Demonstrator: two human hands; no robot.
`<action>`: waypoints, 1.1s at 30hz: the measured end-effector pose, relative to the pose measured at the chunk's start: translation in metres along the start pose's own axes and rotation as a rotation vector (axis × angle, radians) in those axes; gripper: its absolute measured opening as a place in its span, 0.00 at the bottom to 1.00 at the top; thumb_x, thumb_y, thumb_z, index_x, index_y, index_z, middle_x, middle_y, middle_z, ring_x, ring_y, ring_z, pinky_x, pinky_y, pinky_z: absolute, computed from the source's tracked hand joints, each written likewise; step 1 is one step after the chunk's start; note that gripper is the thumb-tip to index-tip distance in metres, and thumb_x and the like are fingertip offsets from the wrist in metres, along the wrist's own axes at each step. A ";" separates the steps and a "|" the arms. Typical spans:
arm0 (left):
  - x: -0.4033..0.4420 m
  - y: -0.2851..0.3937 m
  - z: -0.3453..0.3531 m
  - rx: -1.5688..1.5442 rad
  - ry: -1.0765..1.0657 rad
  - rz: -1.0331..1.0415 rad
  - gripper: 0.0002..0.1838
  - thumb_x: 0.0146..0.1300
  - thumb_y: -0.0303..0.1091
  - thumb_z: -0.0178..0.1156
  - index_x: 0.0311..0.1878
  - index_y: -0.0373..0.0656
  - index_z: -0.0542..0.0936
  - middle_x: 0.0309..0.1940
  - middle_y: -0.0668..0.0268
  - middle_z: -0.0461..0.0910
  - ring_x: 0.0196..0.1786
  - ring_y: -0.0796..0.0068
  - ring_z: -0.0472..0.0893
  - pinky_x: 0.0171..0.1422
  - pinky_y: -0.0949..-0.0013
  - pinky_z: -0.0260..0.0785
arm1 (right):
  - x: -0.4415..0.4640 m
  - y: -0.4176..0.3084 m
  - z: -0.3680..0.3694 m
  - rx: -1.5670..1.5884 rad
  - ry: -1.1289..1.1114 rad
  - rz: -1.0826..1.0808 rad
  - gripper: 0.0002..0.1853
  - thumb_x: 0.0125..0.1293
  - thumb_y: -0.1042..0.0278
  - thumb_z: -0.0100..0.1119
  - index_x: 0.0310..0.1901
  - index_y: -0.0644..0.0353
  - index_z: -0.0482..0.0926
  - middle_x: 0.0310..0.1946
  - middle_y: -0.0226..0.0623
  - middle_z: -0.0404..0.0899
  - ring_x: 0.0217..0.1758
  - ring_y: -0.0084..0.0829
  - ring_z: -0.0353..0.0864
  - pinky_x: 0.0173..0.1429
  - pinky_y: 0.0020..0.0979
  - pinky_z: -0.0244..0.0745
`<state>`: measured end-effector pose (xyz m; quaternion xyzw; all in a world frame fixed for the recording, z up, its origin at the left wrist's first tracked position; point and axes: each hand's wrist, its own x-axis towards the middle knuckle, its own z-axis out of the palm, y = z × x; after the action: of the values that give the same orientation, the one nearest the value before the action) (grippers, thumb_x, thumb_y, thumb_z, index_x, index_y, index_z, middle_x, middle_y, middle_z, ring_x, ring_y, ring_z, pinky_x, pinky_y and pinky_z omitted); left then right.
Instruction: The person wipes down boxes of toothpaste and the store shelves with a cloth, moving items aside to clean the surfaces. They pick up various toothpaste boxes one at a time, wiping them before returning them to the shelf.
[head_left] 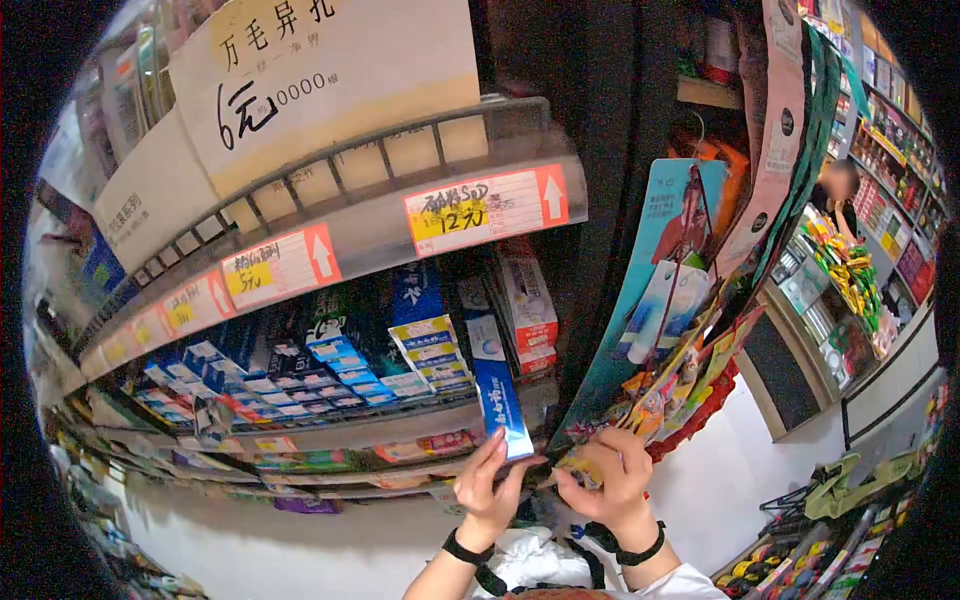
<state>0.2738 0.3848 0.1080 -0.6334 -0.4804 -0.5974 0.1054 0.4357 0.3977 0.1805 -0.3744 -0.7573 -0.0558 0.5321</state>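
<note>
Closest to me, large cream paper sign [330,100] fills the upper left, its printed Chinese characters above a handwritten "6元" and a printed "10000". Below it, my view takes in a long grey shelf edge [375,262] with a black wire rail [384,155] along it. To the right hangs a tall teal card [622,305], with colourful packets [660,400] crowding its lower part. Under the shelf edge, rows of mostly blue and white boxes [350,370] stand end-on, their print too small for me to read. On the edge, one red-and-white price label [485,212] reads "SOD" and "12元" by hand; another label [280,265] farther left shows "5元".

One blue box [500,405] with a white lower end sticks out toward me, tilted, at the right of the rows. White characters run down its face, but I can't make them all out. I have that lower end pinched in my left hand [485,495], index fingertip on the face, thumb at the bottom corner. My right hand [618,480] is curled just right of the box, beside the packets; whether its fingers grip anything, I cannot tell. A dark band [468,545] circles my left wrist.
</note>
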 end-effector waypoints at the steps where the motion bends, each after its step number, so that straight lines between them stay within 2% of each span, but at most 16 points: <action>1: 0.007 -0.002 0.005 0.013 0.018 0.005 0.31 0.41 0.23 0.77 0.52 0.39 0.75 0.49 0.51 0.82 0.47 0.57 0.84 0.49 0.63 0.78 | -0.002 0.001 0.001 0.006 -0.004 -0.004 0.18 0.42 0.59 0.76 0.32 0.57 0.79 0.34 0.41 0.77 0.34 0.40 0.79 0.35 0.36 0.75; 2: 0.012 -0.003 0.009 0.027 0.037 0.011 0.32 0.42 0.23 0.78 0.53 0.38 0.75 0.48 0.52 0.82 0.45 0.57 0.85 0.43 0.64 0.81 | -0.003 0.002 0.004 0.029 0.011 0.006 0.18 0.43 0.59 0.76 0.32 0.56 0.79 0.34 0.40 0.77 0.34 0.40 0.78 0.35 0.36 0.75; 7: 0.022 -0.014 0.027 0.086 0.044 -0.021 0.26 0.44 0.24 0.75 0.49 0.37 0.79 0.50 0.54 0.82 0.45 0.57 0.84 0.45 0.64 0.78 | 0.002 0.005 0.004 0.099 -0.040 -0.019 0.19 0.42 0.62 0.76 0.34 0.58 0.78 0.37 0.39 0.74 0.34 0.40 0.76 0.36 0.35 0.73; 14: 0.033 -0.027 0.034 0.146 0.014 -0.096 0.22 0.49 0.23 0.71 0.50 0.37 0.80 0.50 0.56 0.82 0.46 0.58 0.84 0.46 0.65 0.78 | 0.005 0.007 0.006 0.114 -0.079 -0.007 0.17 0.43 0.64 0.76 0.33 0.58 0.78 0.36 0.39 0.73 0.33 0.40 0.76 0.36 0.36 0.73; 16: 0.040 -0.029 0.036 0.207 0.019 0.003 0.23 0.51 0.23 0.69 0.53 0.38 0.79 0.52 0.56 0.82 0.45 0.60 0.85 0.44 0.67 0.78 | 0.007 0.006 0.007 0.144 -0.094 0.000 0.17 0.43 0.65 0.77 0.33 0.58 0.78 0.36 0.39 0.73 0.33 0.40 0.75 0.36 0.35 0.72; 20: 0.047 -0.031 0.038 0.268 -0.038 -0.014 0.24 0.51 0.24 0.69 0.55 0.38 0.79 0.55 0.56 0.80 0.42 0.62 0.85 0.40 0.69 0.77 | 0.009 0.007 0.008 0.133 -0.096 -0.004 0.17 0.42 0.64 0.77 0.32 0.58 0.78 0.35 0.38 0.74 0.33 0.39 0.74 0.36 0.35 0.71; 22: 0.052 -0.033 0.041 0.326 -0.069 -0.067 0.25 0.52 0.24 0.68 0.57 0.40 0.78 0.57 0.57 0.79 0.39 0.62 0.86 0.34 0.70 0.76 | 0.009 0.008 0.008 0.129 -0.104 -0.010 0.17 0.42 0.64 0.77 0.32 0.57 0.79 0.35 0.38 0.74 0.33 0.39 0.74 0.35 0.35 0.70; 25: 0.061 -0.033 0.047 0.374 -0.020 -0.038 0.28 0.52 0.26 0.68 0.60 0.43 0.77 0.58 0.60 0.78 0.39 0.62 0.85 0.31 0.69 0.75 | 0.012 0.010 0.009 0.147 -0.105 -0.019 0.16 0.42 0.64 0.77 0.31 0.57 0.79 0.35 0.37 0.74 0.33 0.38 0.74 0.35 0.35 0.69; 31: 0.058 -0.028 0.043 0.492 -0.216 -0.136 0.33 0.55 0.30 0.67 0.66 0.47 0.71 0.65 0.64 0.72 0.43 0.62 0.84 0.32 0.68 0.76 | 0.008 0.011 0.012 0.154 -0.114 -0.001 0.15 0.42 0.63 0.77 0.31 0.55 0.79 0.34 0.37 0.75 0.33 0.38 0.75 0.35 0.34 0.69; 33: 0.056 -0.028 0.042 0.496 -0.216 -0.115 0.33 0.55 0.30 0.66 0.67 0.47 0.70 0.65 0.64 0.71 0.44 0.62 0.84 0.32 0.67 0.76 | 0.007 0.012 0.012 0.145 -0.098 -0.008 0.16 0.42 0.63 0.77 0.31 0.56 0.80 0.34 0.36 0.76 0.33 0.38 0.75 0.34 0.34 0.69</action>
<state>0.2709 0.4566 0.1329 -0.6202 -0.6555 -0.3953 0.1714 0.4326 0.4154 0.1779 -0.3342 -0.7860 0.0156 0.5200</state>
